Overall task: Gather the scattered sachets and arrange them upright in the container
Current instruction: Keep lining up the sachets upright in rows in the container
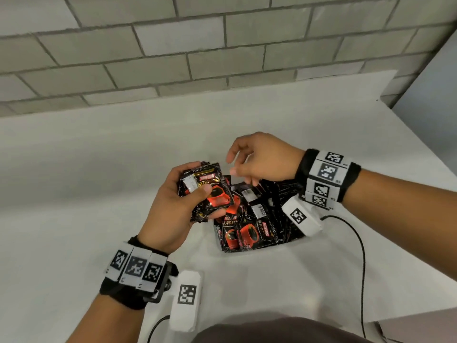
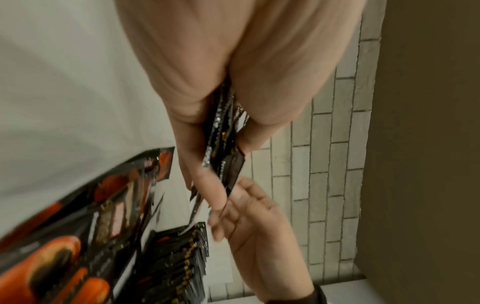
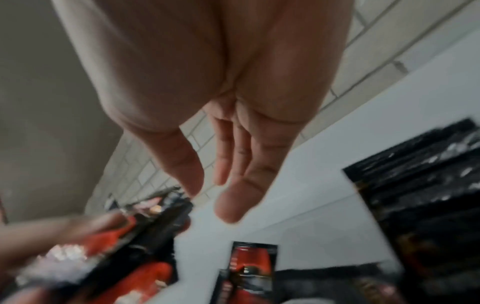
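Observation:
My left hand (image 1: 197, 181) grips a stack of black-and-red sachets (image 1: 210, 191) a little above the white table; the left wrist view shows the stack edge-on (image 2: 223, 142) between thumb and fingers. My right hand (image 1: 233, 165) hovers just right of the stack with relaxed fingers (image 3: 228, 205) and holds nothing. Below both hands lies a loose pile of sachets (image 1: 247, 226). A row of sachets (image 1: 284, 191) stands on edge right of the pile, also visible as upright sachets (image 2: 182, 259). I cannot make out the container's walls against the white table.
A grey brick wall (image 1: 173, 58) rises behind the white table (image 1: 99, 169). A black cable (image 1: 362, 256) runs across the table at the right, another cable (image 1: 155, 328) at the near edge. The table's right edge (image 1: 425, 154) slants away.

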`<act>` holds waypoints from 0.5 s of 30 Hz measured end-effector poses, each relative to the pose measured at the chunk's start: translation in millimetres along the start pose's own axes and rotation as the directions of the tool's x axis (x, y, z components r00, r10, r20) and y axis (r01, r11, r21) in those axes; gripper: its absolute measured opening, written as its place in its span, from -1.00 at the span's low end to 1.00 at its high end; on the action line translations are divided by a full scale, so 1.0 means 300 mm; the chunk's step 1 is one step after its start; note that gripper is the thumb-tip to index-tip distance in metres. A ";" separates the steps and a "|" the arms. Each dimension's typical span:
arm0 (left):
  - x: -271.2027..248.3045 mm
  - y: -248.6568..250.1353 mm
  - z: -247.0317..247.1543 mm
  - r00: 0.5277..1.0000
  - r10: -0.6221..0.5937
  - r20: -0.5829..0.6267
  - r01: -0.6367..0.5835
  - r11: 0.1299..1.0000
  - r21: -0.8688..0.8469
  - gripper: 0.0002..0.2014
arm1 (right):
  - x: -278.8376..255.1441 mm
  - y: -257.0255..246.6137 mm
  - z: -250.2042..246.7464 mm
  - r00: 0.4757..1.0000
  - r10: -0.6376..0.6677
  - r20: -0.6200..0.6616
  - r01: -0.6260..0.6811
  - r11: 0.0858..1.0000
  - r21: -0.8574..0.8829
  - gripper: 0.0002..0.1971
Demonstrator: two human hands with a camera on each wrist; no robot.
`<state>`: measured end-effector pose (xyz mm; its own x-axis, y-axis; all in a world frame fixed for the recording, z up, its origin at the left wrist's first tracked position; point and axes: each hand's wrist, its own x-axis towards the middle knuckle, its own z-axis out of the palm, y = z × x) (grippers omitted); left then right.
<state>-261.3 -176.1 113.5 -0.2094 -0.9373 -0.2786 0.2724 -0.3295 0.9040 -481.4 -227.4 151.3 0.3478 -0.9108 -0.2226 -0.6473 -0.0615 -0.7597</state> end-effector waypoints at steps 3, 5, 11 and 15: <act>-0.005 0.006 -0.047 0.999 -0.005 -0.038 0.005 1.000 0.000 -0.55 | 0.027 0.049 0.025 0.991 0.083 0.104 -0.023 0.878 -0.478 -0.63; -0.008 0.006 -0.066 0.999 -0.016 -0.042 0.016 1.000 -0.009 -0.54 | 0.037 0.060 0.060 0.973 0.143 0.183 0.016 0.746 -0.666 -0.47; -0.020 -0.006 -0.078 1.000 -0.017 -0.021 0.017 1.000 -0.014 -0.48 | 0.091 0.084 0.096 0.936 0.219 0.277 0.101 0.585 -0.805 -0.35; -0.021 -0.010 -0.088 0.999 -0.025 -0.025 0.024 1.000 -0.019 -0.50 | 0.102 0.091 0.091 0.930 0.216 0.299 0.152 0.512 -0.845 -0.40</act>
<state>-236.1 -172.1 103.9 -0.1929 -0.9314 -0.3089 0.2854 -0.3544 0.8905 -469.9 -245.9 107.1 0.3857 -0.7380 -0.5536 -0.8520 -0.5152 0.0933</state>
